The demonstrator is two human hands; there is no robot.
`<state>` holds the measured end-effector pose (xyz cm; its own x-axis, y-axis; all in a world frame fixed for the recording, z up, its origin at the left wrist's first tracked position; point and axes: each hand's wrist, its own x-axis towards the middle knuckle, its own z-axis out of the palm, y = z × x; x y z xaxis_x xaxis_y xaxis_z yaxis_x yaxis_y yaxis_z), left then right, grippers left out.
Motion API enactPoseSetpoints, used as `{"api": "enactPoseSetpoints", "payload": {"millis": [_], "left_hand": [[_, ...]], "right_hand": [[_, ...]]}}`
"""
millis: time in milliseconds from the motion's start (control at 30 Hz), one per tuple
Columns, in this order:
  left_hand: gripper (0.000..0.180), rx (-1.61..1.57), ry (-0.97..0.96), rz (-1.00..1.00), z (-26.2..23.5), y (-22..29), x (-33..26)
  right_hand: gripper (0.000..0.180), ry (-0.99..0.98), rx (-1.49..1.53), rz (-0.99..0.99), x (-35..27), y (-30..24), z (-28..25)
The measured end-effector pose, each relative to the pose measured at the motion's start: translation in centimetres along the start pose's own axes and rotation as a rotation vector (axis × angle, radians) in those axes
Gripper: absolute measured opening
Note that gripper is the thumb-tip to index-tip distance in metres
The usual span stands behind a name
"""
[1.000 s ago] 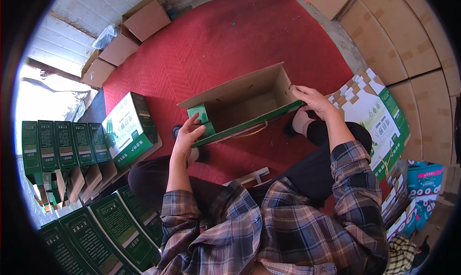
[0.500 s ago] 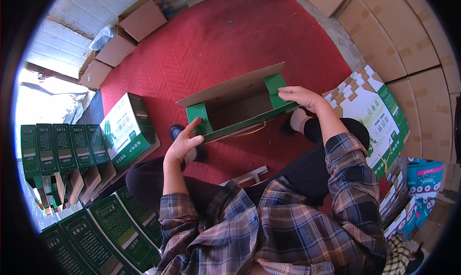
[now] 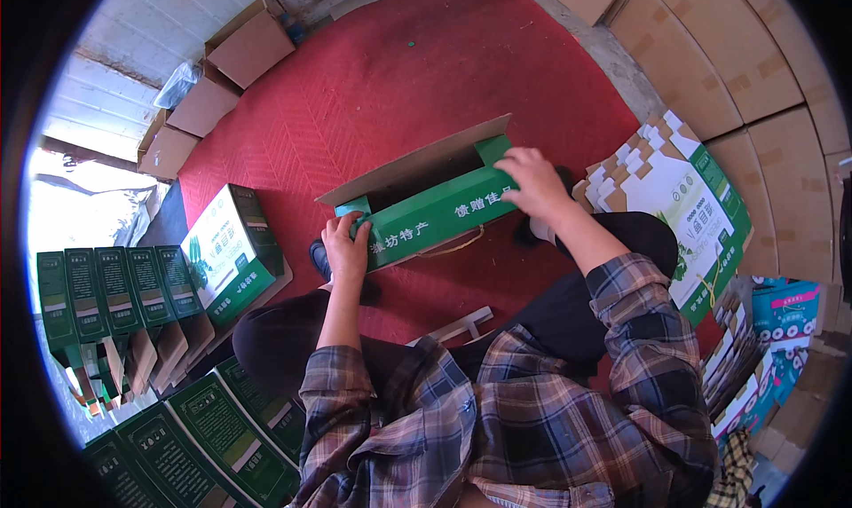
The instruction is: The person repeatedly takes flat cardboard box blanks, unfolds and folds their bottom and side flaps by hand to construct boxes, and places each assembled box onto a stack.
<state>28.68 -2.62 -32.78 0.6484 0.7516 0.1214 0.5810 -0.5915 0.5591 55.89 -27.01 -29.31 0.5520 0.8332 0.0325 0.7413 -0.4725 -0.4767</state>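
Carton, green, sits low between the person's feet, seemingly braced at both ends to keep its folded front flap even. Left hand is half curled at the left corner; grip unclear. Right hand, loosely open, touches the right end. Back flap stands raised. Green boxes crowd the left; flattened cartons hem the right knee.

A person's left grip and right grip rest at opposite ends of a green carton, its far brown flap raised. Red matting spreads beyond the carton; green boxes stand to its left, stacked white-and-green cartons to its right.
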Motion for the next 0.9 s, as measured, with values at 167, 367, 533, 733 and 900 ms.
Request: {"api": "enactPoseSetpoints", "payload": {"millis": [167, 367, 533, 733, 900], "left_hand": [[0.055, 0.174, -0.057, 0.136, -0.1, 2.4, -1.2], [0.094, 0.224, -0.152, 0.267, 0.4, 4.2, -3.0], [0.081, 0.198, -0.156, 0.238, 0.8, 3.4, -2.9], [0.075, 0.238, -0.244, 0.238, 0.7, 3.2, -2.3], [0.082, 0.254, -0.266, 0.245, 0.4, 2.9, -2.0]], "right_hand": [[0.075, -0.054, -0.238, -0.066, -1.2, -0.5, 1.2], [0.068, 0.011, -0.209, -0.148, -0.8, 0.2, 2.2], [0.062, -0.011, -0.122, -0.177, -1.1, -0.1, 2.1], [0.069, -0.054, -0.140, -0.158, -1.4, -0.6, 1.2], [0.073, -0.118, -0.171, -0.161, -0.7, -0.9, 1.2]]}}
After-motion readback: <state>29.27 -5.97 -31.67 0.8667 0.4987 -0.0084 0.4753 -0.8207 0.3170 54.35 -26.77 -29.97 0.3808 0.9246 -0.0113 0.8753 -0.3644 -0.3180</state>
